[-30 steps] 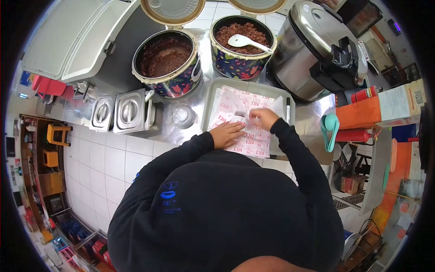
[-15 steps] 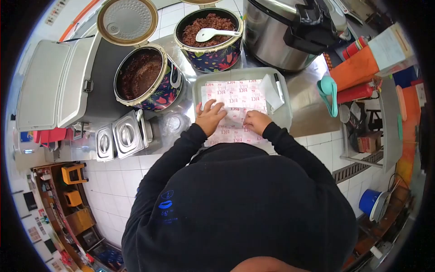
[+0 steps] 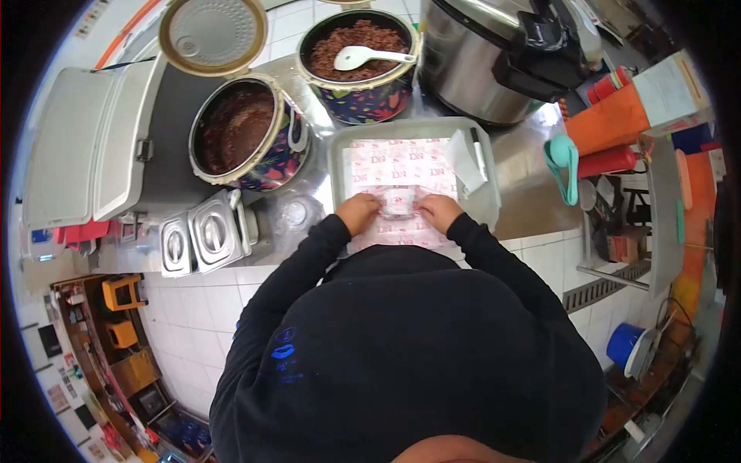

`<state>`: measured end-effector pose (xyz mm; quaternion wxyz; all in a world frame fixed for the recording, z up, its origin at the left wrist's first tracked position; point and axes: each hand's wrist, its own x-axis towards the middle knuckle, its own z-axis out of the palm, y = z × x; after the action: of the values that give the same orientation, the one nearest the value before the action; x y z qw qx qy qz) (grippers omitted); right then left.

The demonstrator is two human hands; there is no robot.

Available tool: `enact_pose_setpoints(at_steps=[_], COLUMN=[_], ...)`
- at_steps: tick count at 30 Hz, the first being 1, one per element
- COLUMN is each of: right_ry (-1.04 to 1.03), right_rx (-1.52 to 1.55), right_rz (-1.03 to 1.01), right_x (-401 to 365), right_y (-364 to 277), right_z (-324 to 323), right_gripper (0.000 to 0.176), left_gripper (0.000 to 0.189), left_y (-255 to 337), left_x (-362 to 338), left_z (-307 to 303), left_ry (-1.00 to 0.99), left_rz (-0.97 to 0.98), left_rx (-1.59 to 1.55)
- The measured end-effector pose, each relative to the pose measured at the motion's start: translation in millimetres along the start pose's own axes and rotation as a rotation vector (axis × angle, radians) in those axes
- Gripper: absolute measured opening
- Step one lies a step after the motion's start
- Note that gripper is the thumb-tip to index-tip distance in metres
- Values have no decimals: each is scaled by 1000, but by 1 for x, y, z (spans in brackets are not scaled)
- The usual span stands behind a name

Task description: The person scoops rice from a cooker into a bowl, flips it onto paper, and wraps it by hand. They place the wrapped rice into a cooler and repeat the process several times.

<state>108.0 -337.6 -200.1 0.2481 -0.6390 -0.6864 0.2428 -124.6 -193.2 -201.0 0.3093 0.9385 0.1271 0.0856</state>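
Paper wraps one packet two hands hold.

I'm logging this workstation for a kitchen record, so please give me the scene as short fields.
Left hand: fingers at the left end of a folded paper packet
Right hand: fingers at its right end
Beneath: printed paper on a grey tray
Tray's right side: marker
Left pot: open, dark reddish food inside
Right pot: open, white paddle lying on reddish-brown grains
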Motion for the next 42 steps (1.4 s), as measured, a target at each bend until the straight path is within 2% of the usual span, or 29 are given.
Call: enact_pose_setpoints(at_steps=[2, 4, 5, 7, 8, 9, 10, 11, 12, 14, 15, 16, 18, 19, 21, 22, 24, 26, 28, 30, 31, 32, 34, 37, 39, 40, 42], right_ry=[-32, -75, -106, -67, -44, -108, -130, -235, -336, -194, -122, -102, -48, -28, -50, -69, -142, -204, -236, -222, -120, -142, 22, 236, 296, 331, 222], right_rx=[75, 161, 74, -108, -190, -232, -307, -232, -160, -169, -179, 93, 645, 839, 765, 726, 498, 283, 120, -67, -65, 52, 388, 512, 310, 214, 215], right_rz=[152, 277, 291, 240, 220, 222, 220, 267, 314, 285, 274, 418, 689, 726, 754, 756, 725, 690, 575, 442, 312, 332, 315, 317, 148, 56, -3], right_x=[10, 26, 37, 54, 58, 63, 64, 67, 68, 53, 45, 38, 22, 20, 21, 26, 38, 46, 50, 47, 42, 38, 44, 64, 86, 96, 118], right_y=[-1, -7, -7, -7, -7, -3, 2, 11, 14, 13, 9, 5, -1, 1, 3, 2, -1, -3, 5, 9, 10, 13, 7, -48, -118, -148, -189], right_z=[-11, -17, -18, -22, -22, -24, -23, -18, -16, -6, -3, -2, 1, 2, -1, -4, -13, -17, -9, -2, 0, -2, -1, -15, -33, -43, -60], right_gripper=[19, 26, 41, 48, 51, 53, 45, 44, 43, 38, 35, 31, 22, 14, 15, 15, 18, 21, 20, 18, 18, 18, 21, 23, 29, 32, 35], left_gripper=[20, 24, 26, 31, 35, 33, 32, 31, 30, 27, 25, 24, 29, 33, 42, 45, 52, 54, 53, 48, 45, 41, 41, 43, 40, 37, 36], left_y=[7, 9, 6, 2, 2, 3, 0, -20, -21, -24, -20, -7, -3, -1, 1, -1, -7, -17, -7, -10, -16, -21, 7, 33, 38, 54, 68], left_x=[6, 16, 21, 33, 39, 47, 54, 58, 53, 50, 42, 34, 15, 15, 15, 19, 36, 47, 60, 56, 53, 49, 30, 10, -2, -9, -24], left_z=[-12, -18, -18, -16, -18, -25, -30, -19, -17, -15, -8, -6, 7, 3, -7, -8, -14, -19, -29, -20, -12, -3, -19, -37, -43, -65, -100], left_ry=[-37, -67, -7, 99, 120, 19, -92, -228, -217, -188, -61, 24, 166, 130, 81, 56, 15, -20, -140, -18, 44, 132, -49, 184, 367, 442, 571], left_rz=[-160, -504, -538, -613, -602, -524, -438, -437, -437, -424, -415, -524, -541, -578, -664, -600, -483, -295, -152, 2, 84, 180, -221, -287, -302, -353, -408], left_rx=[-26, -220, -170, -57, 30, 176, 316, 182, 121, -7, 14, -96, -384, -377, -358, -257, -43, 11, 95, 11, -28, -135, -588, -645, -716, -638, -599])
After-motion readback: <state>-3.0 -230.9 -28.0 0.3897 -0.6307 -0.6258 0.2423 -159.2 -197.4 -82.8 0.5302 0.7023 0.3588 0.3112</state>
